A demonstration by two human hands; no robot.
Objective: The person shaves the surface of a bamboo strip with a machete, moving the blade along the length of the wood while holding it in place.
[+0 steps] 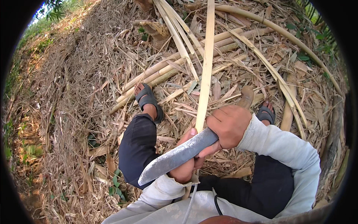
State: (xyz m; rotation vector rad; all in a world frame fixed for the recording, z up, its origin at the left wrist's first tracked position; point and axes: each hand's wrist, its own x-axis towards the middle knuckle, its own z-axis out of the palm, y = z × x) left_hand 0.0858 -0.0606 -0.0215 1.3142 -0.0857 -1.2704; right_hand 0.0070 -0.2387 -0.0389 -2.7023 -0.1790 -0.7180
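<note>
My right hand (232, 126) is closed round the wooden handle of a machete (173, 159), and the handle's rounded end sticks out beyond the fist. Its broad grey blade slants down to the left, across the front of my body. Beneath the blade, my left hand (183, 171) is closed on a long, flat, pale bamboo strip (207, 71), with the thumb against its edge. The strip runs away from me past the top of the view. Blade and right hand hide part of the left hand and the strip's near end.
Several bamboo poles (158, 74) lie across the litter by my left foot. Split strips (179, 35) lean near a cut stump (158, 30). More strips (276, 76) lie at the right, below a curved pole (276, 25). Dry leaves and shavings cover the ground around my sandalled feet.
</note>
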